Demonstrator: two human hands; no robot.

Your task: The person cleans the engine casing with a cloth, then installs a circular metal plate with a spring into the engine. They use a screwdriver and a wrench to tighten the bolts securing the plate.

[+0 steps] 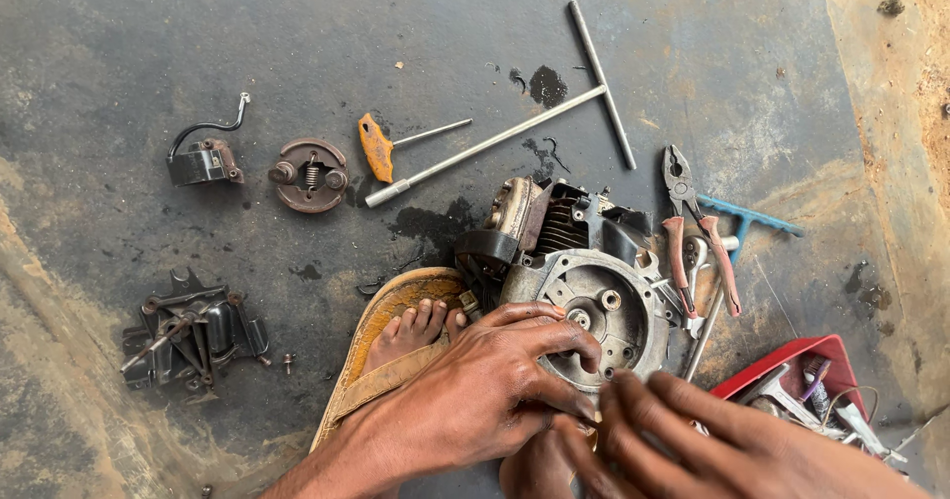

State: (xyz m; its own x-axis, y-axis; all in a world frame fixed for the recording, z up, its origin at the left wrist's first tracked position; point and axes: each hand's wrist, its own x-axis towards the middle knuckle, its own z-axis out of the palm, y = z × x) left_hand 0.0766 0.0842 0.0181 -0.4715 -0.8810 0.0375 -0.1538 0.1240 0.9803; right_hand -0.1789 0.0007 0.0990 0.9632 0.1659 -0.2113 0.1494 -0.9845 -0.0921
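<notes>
A small grey engine block with a round open crankcase face lies on the dark, oily floor. My left hand rests on its near edge, fingers curled over the rim of the round opening. My right hand is just beside it at the lower right, fingers bent towards the left hand's fingertips; whether it holds a small part is hidden. A bare foot in a tan sandal presses against the engine's left side.
A long T-handle wrench, an orange-handled driver, red-handled pliers, a blue tool, a round clutch, an ignition coil, a black cover part and a red tray of tools lie around.
</notes>
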